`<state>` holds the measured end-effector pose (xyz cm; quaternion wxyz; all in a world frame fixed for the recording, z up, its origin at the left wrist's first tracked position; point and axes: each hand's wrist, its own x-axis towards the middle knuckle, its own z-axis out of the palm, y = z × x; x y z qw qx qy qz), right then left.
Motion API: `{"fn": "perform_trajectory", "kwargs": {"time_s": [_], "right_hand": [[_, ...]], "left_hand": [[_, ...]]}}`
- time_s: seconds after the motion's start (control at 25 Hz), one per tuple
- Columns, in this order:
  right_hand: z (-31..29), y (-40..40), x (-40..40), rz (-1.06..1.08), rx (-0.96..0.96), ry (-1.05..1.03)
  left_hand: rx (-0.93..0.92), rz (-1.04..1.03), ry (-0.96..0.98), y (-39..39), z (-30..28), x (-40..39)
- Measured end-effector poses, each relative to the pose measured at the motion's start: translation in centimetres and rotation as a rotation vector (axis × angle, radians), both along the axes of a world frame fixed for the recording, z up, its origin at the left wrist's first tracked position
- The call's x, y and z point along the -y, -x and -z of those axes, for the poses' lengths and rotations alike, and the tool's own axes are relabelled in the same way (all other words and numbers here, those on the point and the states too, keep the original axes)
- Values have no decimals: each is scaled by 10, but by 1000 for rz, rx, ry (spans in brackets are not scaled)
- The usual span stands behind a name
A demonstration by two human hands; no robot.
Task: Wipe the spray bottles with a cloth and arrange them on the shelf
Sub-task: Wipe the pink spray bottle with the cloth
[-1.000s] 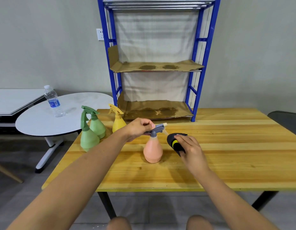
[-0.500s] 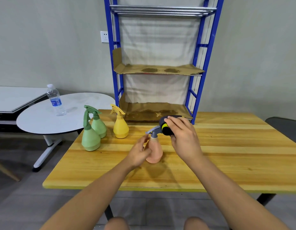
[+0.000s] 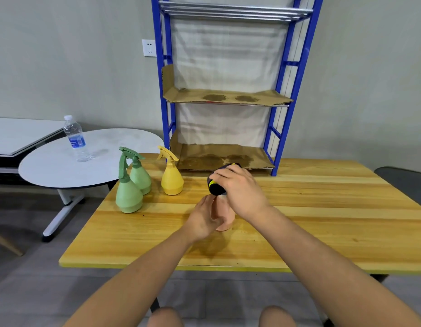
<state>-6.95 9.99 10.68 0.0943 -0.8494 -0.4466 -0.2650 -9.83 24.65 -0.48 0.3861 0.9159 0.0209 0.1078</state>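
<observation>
Both arms were bare from the bottom edge of the view to the wrists, with no sleeve showing on either. The left hand and the right hand wore no gloves, and no ring, watch or band showed on the fingers or wrists. The forearms were slim and smooth. At the bottom edge two bare knees showed, rounded, side by side, with no trouser leg or hem over them.
</observation>
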Motion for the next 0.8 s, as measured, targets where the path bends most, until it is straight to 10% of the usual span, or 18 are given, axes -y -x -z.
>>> {"fn": "perform_trajectory", "kwargs": {"time_s": [0.52, 0.8], "right_hand": [[71, -13, 81, 249, -279, -410], [116, 22, 79, 154, -331, -586]], "left_hand": [[-109, 54, 159, -22, -14, -1], [-127, 50, 570, -31, -28, 1]]}}
